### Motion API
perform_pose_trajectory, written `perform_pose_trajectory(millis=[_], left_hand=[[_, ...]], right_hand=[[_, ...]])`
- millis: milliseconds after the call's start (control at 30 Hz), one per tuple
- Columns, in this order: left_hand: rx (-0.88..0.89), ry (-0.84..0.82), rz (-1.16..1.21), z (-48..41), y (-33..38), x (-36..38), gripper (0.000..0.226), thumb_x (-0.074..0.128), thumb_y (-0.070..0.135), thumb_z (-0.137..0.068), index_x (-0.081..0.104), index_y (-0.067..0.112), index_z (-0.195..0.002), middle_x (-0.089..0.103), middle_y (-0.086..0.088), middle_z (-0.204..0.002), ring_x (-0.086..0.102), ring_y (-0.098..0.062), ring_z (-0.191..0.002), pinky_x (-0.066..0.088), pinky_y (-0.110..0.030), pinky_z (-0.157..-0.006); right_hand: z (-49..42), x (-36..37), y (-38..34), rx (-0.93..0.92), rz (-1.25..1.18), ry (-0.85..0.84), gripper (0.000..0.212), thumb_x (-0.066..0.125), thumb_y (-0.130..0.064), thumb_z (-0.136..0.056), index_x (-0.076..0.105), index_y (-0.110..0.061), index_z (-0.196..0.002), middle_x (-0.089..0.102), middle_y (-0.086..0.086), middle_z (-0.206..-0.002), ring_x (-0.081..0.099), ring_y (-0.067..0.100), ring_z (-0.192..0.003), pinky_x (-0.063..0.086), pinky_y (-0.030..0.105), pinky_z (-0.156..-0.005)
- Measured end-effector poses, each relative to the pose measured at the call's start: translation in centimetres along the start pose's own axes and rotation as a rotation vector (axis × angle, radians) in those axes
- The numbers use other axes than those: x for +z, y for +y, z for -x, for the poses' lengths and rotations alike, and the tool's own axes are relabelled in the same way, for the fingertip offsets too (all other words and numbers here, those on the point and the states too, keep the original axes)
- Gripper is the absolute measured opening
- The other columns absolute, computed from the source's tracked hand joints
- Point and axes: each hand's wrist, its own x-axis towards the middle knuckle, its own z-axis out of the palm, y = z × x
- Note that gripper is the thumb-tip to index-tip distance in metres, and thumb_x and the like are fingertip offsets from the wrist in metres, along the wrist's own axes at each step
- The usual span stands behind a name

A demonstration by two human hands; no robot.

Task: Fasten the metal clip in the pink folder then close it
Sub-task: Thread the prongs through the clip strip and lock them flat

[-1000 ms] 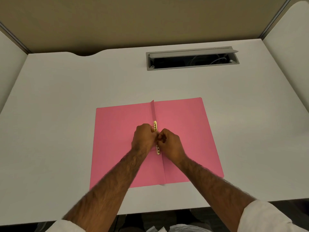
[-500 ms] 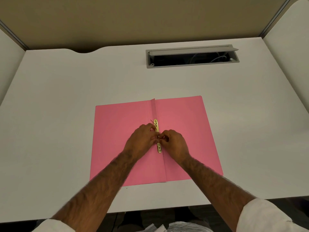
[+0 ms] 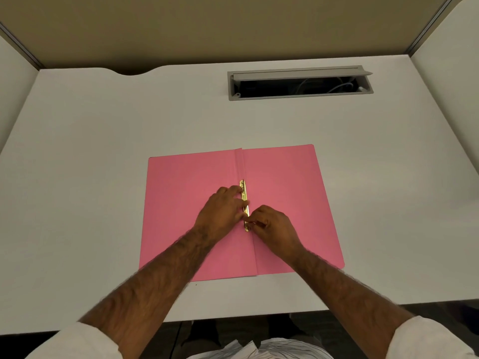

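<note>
Head view shows the pink folder lying open and flat on the white surface, with the gold metal clip along its centre fold, long axis running away from the person. The left hand lies flat, fingers pressing the clip's middle from the left. The right hand is curled, fingertips pinched at the clip's near end. A grey cable tray sunk in the surface behind holds pale cables.
</note>
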Motion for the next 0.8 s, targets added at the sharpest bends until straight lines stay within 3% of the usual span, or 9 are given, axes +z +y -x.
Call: perform_pose_trajectory(millis=[367, 633, 800], left_hand=[[0.001, -0.005, -0.014, 0.2, 0.2, -0.2, 0.036, 0.067, 0.028, -0.091, 0.068, 0.022, -0.127, 0.053, -0.005, -0.145, 0.052, -0.028, -0.120, 0.048, -0.042, -0.096], [-0.003, -0.011, -0.024, 0.0, 0.2, -0.2, 0.036, 0.066, 0.027, -0.092, 0.068, 0.021, -0.127, 0.053, -0.005, -0.145, 0.052, -0.028, -0.119, 0.048, -0.041, -0.097], [-0.007, 0.003, -0.004, 0.1, 0.0, 0.0, 0.035, 0.067, 0.028, -0.091, 0.069, 0.021, -0.125, 0.054, -0.005, -0.144, 0.052, -0.026, -0.118, 0.047, -0.039, -0.095]], right_hand=[[-0.4, -1.4, 0.0, -0.132, 0.124, -0.116, 0.016, 0.065, -0.006, -0.090, 0.077, -0.010, -0.098, 0.077, 0.007, -0.098, 0.068, 0.024, -0.087, 0.053, 0.035, -0.078], [-0.7, -1.5, -0.2, -0.415, 0.461, -0.218, 0.015, 0.075, -0.004, -0.079, 0.074, -0.013, -0.092, 0.075, 0.002, -0.081, 0.066, 0.021, -0.071, 0.054, 0.035, -0.071], [0.1, -0.3, -0.4, -0.228, 0.276, -0.024, 0.014, 0.074, -0.003, -0.081, 0.067, -0.013, -0.089, 0.069, 0.004, -0.069, 0.060, 0.023, -0.059, 0.046, 0.030, -0.062]])
